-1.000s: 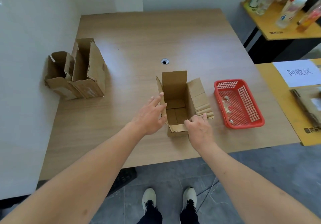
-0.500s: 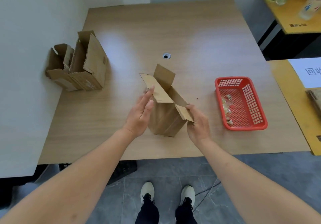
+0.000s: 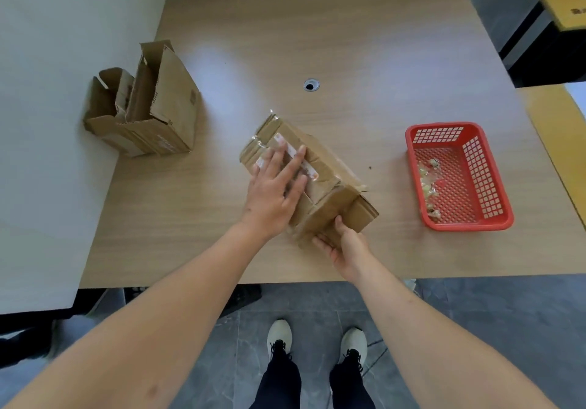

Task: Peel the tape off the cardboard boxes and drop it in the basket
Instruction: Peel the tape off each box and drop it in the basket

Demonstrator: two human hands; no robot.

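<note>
Cardboard box (image 3: 320,180) lies on its side near the middle of the wooden table (image 3: 348,43), with clear tape (image 3: 263,142) and a white label stuck on its top face. The left hand (image 3: 276,189) lies flat on top of the box with its fingers straight and spread, and the right hand (image 3: 345,243) holds the near end of the box, thumb on the flap and fingers under it. A red basket (image 3: 437,129) with bits of old tape in it sits to the right, apart from the box, and two open boxes (image 3: 152,113) stand at the left side of the table.
</note>
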